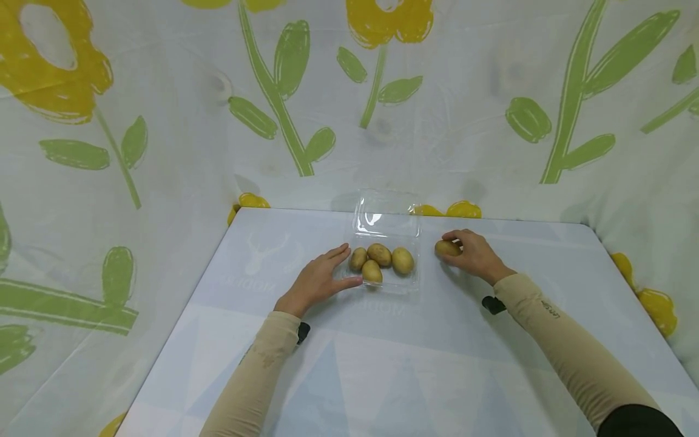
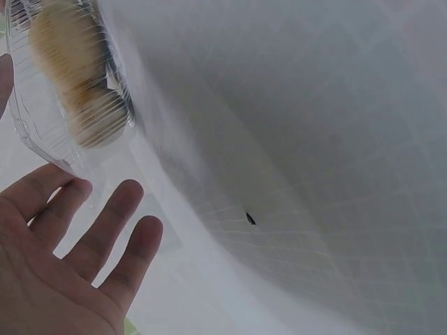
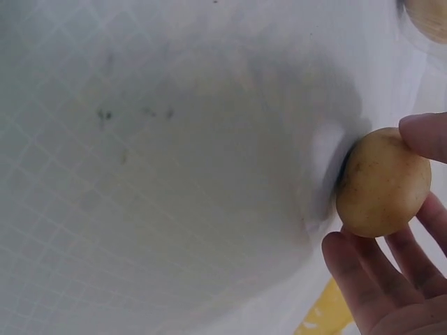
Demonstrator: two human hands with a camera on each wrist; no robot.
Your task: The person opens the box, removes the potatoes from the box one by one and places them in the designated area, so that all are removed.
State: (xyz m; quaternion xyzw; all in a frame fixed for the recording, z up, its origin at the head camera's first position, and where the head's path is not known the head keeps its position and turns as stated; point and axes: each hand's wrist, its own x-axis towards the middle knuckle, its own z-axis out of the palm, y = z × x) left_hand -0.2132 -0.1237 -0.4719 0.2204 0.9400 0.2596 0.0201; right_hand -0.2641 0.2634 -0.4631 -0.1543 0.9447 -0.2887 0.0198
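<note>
A clear plastic clamshell box [image 1: 411, 284] stands on the table with its lid [image 1: 386, 217] raised at the back. Several potatoes [image 1: 403, 261] lie inside it. My left hand [image 1: 315, 280] is at the box's left side, fingers spread and thumb at the front edge; the left wrist view shows the fingertips [image 2: 82, 187] right at the ribbed wall. To the right of the box, my right hand [image 1: 476, 255] holds another potato [image 1: 446, 248] between thumb and fingers. In the right wrist view this potato [image 3: 383, 183] has smooth, pale brown skin.
The white table [image 1: 349, 376] has a faint pattern of pale blue triangles. A curtain [image 1: 464, 133] with yellow flowers and green leaves hangs behind the table and along its left and right sides.
</note>
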